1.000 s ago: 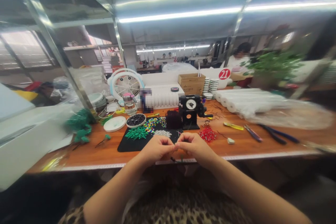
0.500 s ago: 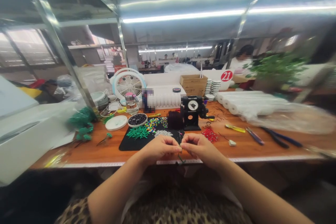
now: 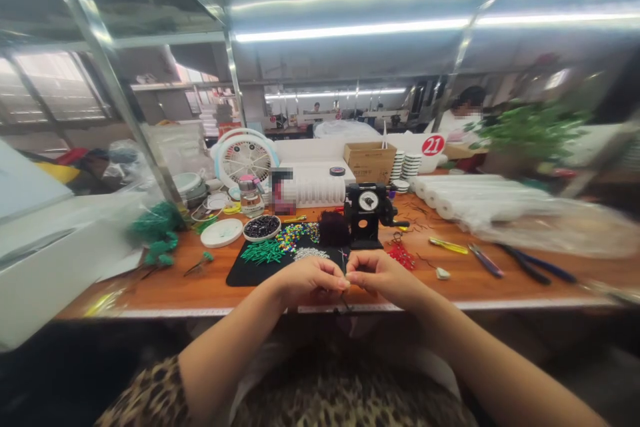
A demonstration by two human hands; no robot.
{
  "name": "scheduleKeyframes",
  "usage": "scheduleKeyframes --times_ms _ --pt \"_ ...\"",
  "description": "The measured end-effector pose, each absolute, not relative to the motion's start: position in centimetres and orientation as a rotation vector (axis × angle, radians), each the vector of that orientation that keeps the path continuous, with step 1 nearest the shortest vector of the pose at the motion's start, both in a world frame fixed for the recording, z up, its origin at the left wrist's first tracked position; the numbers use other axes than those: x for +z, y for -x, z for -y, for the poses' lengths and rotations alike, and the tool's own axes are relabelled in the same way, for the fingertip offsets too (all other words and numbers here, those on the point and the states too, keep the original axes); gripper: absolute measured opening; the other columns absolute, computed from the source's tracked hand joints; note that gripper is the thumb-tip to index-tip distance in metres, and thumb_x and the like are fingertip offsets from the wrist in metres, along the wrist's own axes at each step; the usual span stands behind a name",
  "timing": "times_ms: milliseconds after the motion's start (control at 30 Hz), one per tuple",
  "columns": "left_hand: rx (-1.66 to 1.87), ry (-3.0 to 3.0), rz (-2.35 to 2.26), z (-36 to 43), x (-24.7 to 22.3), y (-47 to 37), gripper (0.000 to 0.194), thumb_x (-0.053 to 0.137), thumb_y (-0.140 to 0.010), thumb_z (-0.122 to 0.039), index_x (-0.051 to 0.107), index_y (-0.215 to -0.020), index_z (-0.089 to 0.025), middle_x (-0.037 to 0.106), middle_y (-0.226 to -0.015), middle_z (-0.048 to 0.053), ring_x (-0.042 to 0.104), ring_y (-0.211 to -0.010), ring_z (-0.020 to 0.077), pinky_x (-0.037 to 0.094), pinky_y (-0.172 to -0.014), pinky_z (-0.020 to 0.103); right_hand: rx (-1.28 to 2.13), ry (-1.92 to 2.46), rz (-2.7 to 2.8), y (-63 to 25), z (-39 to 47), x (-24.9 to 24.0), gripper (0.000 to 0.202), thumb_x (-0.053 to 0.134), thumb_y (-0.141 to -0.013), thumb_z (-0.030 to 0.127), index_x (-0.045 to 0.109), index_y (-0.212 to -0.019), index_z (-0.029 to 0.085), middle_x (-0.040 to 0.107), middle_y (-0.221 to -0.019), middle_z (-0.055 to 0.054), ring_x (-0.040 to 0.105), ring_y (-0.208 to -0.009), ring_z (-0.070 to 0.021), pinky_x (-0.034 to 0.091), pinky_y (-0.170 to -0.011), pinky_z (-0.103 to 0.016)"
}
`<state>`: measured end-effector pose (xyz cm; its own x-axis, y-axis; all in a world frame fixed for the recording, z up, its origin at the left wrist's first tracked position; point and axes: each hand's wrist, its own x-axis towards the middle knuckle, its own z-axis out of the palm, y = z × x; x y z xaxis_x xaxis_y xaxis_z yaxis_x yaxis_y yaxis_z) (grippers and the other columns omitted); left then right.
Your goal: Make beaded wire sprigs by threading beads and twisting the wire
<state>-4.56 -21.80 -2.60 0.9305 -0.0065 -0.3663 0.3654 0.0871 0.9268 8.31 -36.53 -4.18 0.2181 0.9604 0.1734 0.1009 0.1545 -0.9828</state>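
Observation:
My left hand (image 3: 317, 278) and my right hand (image 3: 374, 273) meet fingertip to fingertip over the table's front edge, both pinched closed. A thin dark strand (image 3: 345, 303) hangs below the fingertips; which hand grips it is too small to tell. Behind my hands lies a black mat (image 3: 240, 275) with green tube beads (image 3: 263, 251), multicoloured beads (image 3: 290, 237) and silvery beads (image 3: 311, 253). A dish of black beads (image 3: 262, 227) stands at the mat's back left corner. A dark bundle (image 3: 335, 229) sits beside a black hand-cranked device (image 3: 364, 217).
Red beads (image 3: 400, 255), a yellow cutter (image 3: 449, 245) and pliers (image 3: 537, 261) lie to the right, before plastic-wrapped rolls (image 3: 465, 193). Left are a white lid (image 3: 221, 232), green flowers (image 3: 161, 247) and a fan (image 3: 246, 159). A person (image 3: 466, 117) sits at the back right.
Both forearms have shifted slightly, and my fingertips stay together. The strand below them looks darker and hangs a little differently.

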Motion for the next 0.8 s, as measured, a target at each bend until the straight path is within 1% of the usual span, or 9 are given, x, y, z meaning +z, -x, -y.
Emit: scheduleKeyframes --times_ms 100,233,400,500,600,800 --pt "-0.321 -1.469 -0.305 21.9 -2.3 4.5 0.031 0.078 -0.057 -0.034 0.058 -0.064 -0.011 0.048 -0.054 -0.002 0.037 -0.047 0.006 0.025 -0.047 0.022 0.917 1.242 1.197 -8.4 36.5 -4.1 0.028 0.071 -0.076 0.039 0.059 -0.07 0.015 0.046 -0.059 0.003 0.035 -0.051 -0.0106 0.024 -0.045 -0.019" --pt "-0.362 -1.504 -0.32 22.1 -1.7 4.5 0.031 0.077 -0.056 -0.035 0.058 -0.062 -0.011 0.046 -0.051 -0.004 0.032 -0.043 0.0051 0.019 -0.044 0.023 0.951 1.245 1.211 -8.5 36.6 -3.8 0.025 0.069 -0.077 0.035 0.057 -0.07 0.015 0.044 -0.056 0.004 0.034 -0.048 -0.0097 0.023 -0.042 -0.019" --pt "-0.357 -1.578 -0.315 22.4 -0.9 4.6 0.029 0.077 -0.055 -0.034 0.062 -0.064 -0.011 0.051 -0.053 -0.003 0.035 -0.046 0.0059 0.021 -0.045 0.023 1.006 1.372 1.241 -8.6 36.8 -3.0 0.019 0.067 -0.075 0.031 0.059 -0.068 0.015 0.046 -0.055 0.004 0.034 -0.046 -0.0097 0.024 -0.042 -0.019" --pt "-0.363 -1.625 -0.328 22.4 -0.8 4.6 0.03 0.077 -0.054 -0.035 0.063 -0.064 -0.011 0.05 -0.051 -0.003 0.035 -0.046 0.0064 0.021 -0.045 0.023 0.96 1.402 1.297 -8.6 36.8 -2.6 0.016 0.066 -0.075 0.029 0.061 -0.068 0.015 0.05 -0.057 0.003 0.04 -0.051 -0.0111 0.029 -0.047 -0.02" --pt "-0.356 -1.635 -0.331 22.4 -0.8 4.6 0.029 0.077 -0.053 -0.035 0.063 -0.063 -0.011 0.051 -0.053 -0.003 0.037 -0.048 0.007 0.025 -0.048 0.022 0.857 1.427 1.358 -8.5 36.8 -2.4 0.015 0.064 -0.076 0.027 0.06 -0.068 0.015 0.054 -0.062 0.002 0.046 -0.059 -0.0138 0.034 -0.055 -0.021" --pt "-0.343 -1.726 -0.287 22.2 -0.8 4.9 0.026 0.074 -0.061 -0.035 0.067 -0.068 -0.012 0.054 -0.057 -0.002 0.039 -0.051 0.0067 0.025 -0.049 0.021 0.729 1.495 1.331 -7.6 37.4 -2.6 0.011 0.061 -0.077 0.025 0.059 -0.07 0.016 0.058 -0.067 0.0 0.051 -0.062 -0.0158 0.036 -0.056 -0.023"
